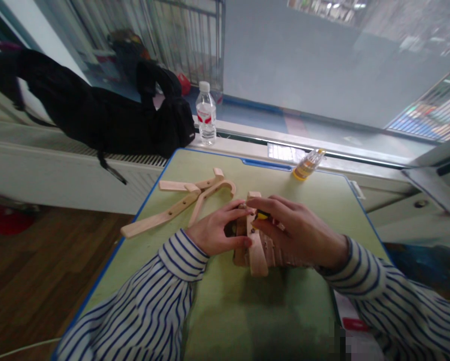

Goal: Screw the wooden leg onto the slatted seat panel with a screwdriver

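Observation:
A ridged brown wooden body rests on the table with a pale curved wooden strip lying across it. My left hand grips its left side, fingers at the far edge and thumb at the near end of the strip. A small dark screw head shows on the strip. Over the body, my right hand pinches a screwdriver with a yellow-and-black handle; its tip is hidden. Left of my left hand lie loose pale wooden pieces, some with drilled holes and hooked ends.
The green table has a blue edge. An orange-tinted bottle leans at its far right edge. A water bottle and a black bag are on the sill by the window, above a radiator.

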`<action>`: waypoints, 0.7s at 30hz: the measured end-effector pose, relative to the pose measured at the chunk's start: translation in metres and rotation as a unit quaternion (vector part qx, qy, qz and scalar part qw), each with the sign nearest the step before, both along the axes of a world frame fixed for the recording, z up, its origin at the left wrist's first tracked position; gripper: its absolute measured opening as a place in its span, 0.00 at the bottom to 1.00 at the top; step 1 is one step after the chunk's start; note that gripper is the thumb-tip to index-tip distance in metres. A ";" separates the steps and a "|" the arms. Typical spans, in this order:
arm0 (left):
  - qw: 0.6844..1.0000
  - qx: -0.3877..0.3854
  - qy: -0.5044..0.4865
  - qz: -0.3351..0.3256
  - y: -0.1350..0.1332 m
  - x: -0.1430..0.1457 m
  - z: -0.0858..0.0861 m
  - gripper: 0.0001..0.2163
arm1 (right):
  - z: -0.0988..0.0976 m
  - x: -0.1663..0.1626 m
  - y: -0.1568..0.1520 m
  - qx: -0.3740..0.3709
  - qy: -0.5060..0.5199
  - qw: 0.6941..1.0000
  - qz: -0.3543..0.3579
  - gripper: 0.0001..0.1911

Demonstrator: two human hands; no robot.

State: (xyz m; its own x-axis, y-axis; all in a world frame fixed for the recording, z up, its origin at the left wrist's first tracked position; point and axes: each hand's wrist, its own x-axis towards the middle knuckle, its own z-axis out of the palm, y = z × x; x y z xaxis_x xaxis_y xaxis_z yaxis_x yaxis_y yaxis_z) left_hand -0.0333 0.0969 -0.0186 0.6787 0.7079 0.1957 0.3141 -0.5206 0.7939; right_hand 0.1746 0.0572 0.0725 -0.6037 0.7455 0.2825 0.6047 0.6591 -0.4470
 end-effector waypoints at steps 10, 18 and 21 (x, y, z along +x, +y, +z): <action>1.000 -0.005 0.011 0.001 0.000 0.001 0.002 0.30 | 0.015 0.008 0.005 -0.046 -0.017 0.997 0.066 0.20; 1.000 0.000 0.010 0.008 0.000 0.000 -0.003 0.30 | 0.005 0.003 -0.003 0.018 -0.049 0.998 -0.023 0.17; 1.000 -0.002 0.012 0.006 0.000 0.000 -0.002 0.31 | 0.002 -0.002 -0.009 0.047 -0.066 0.995 -0.057 0.12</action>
